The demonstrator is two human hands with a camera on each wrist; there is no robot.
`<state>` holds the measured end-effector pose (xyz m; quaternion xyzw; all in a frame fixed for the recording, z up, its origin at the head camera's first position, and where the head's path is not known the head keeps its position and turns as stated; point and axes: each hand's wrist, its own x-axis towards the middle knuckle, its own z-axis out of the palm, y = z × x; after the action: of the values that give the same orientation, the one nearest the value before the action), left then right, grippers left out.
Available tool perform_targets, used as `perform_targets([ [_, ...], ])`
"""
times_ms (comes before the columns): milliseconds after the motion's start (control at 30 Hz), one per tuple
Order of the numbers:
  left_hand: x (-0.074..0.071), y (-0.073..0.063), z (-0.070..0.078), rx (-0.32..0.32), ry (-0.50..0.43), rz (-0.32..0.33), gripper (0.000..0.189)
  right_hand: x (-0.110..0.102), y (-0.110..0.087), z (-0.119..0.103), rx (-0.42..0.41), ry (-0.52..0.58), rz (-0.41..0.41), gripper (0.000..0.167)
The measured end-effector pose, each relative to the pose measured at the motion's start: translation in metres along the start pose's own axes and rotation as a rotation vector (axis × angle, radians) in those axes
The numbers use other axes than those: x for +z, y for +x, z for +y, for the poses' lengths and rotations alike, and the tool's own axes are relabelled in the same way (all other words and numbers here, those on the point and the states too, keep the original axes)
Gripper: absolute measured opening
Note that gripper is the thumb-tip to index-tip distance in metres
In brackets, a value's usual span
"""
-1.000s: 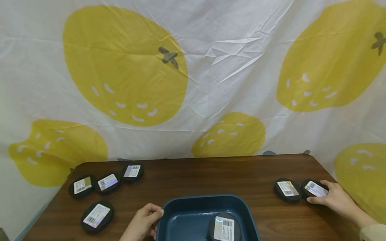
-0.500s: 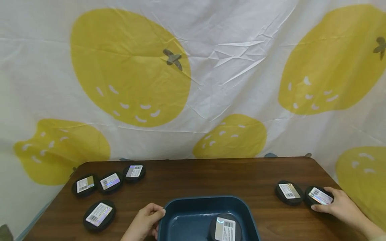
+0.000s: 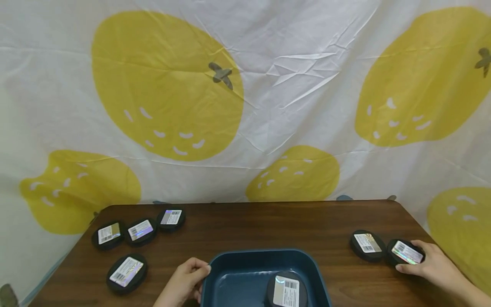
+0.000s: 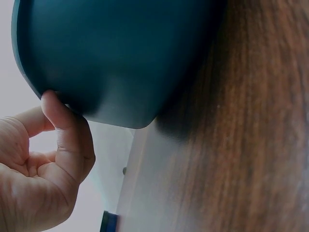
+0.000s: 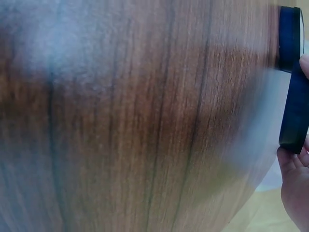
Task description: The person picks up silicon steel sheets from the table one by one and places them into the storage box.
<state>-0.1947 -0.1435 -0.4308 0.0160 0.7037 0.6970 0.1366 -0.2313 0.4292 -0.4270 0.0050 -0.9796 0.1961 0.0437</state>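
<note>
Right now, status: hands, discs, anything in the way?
Left hand pinches blue tray rim. Right hand grips rightmost disc. Possible snag: neighbouring disc, close left. Another disc inside tray.

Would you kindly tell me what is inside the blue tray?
One black disc shows inside the tray, right of its middle. The disc hides whatever is beneath it, and the head view cuts off the tray's near end.

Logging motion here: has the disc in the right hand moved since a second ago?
Yes. In the head view, the disc in the right hand has shifted slightly toward the near side, away from the table's back edge.
</note>
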Motion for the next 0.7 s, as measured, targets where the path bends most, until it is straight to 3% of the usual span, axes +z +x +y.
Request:
perform_targets([
  [700,-0.002,0.001,0.0,0.008,0.013,-0.008,0.019,-0.003,-0.01,-0.011,0.033,-0.012,-0.041,0.089],
])
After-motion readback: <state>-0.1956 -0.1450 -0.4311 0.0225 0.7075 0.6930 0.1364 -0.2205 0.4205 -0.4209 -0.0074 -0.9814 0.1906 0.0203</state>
